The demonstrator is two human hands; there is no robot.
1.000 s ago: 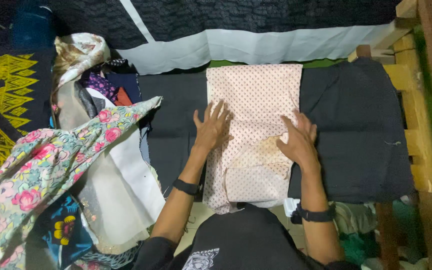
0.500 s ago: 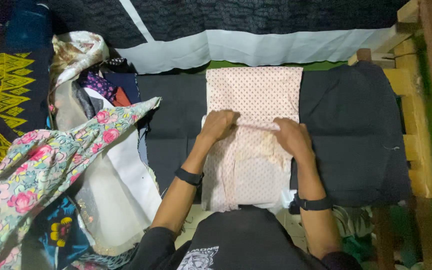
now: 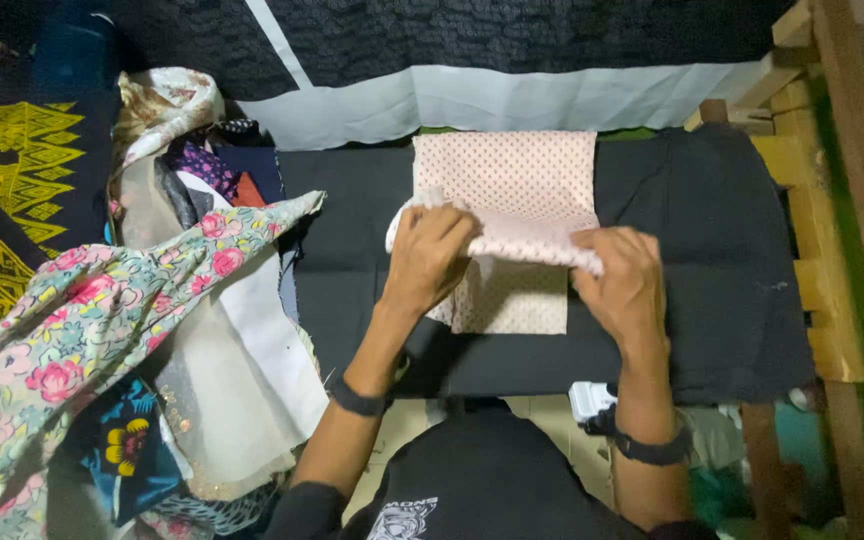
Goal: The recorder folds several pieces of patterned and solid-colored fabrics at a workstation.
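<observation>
A pale pink cloth with small dark dots (image 3: 512, 175) lies on a black-covered board (image 3: 712, 260) in front of me. My left hand (image 3: 432, 255) grips the cloth's near edge on the left. My right hand (image 3: 627, 280) grips the same edge on the right. Both hands hold that edge lifted and folded over toward the far end, so a doubled fold runs between them. The lower layer of the cloth still shows flat below my hands. Each wrist carries a dark band.
A heap of clothes sits to the left: a floral garment (image 3: 82, 330), a white cloth (image 3: 242, 390), a black-and-yellow patterned fabric (image 3: 12, 170). A dark cloth with a grey band (image 3: 512, 95) hangs at the back. A wooden frame (image 3: 832, 230) runs along the right.
My hands went from lying flat on the pink cloth to gripping its near edge. They lifted that edge and carried it away from me, folding the cloth over itself.
</observation>
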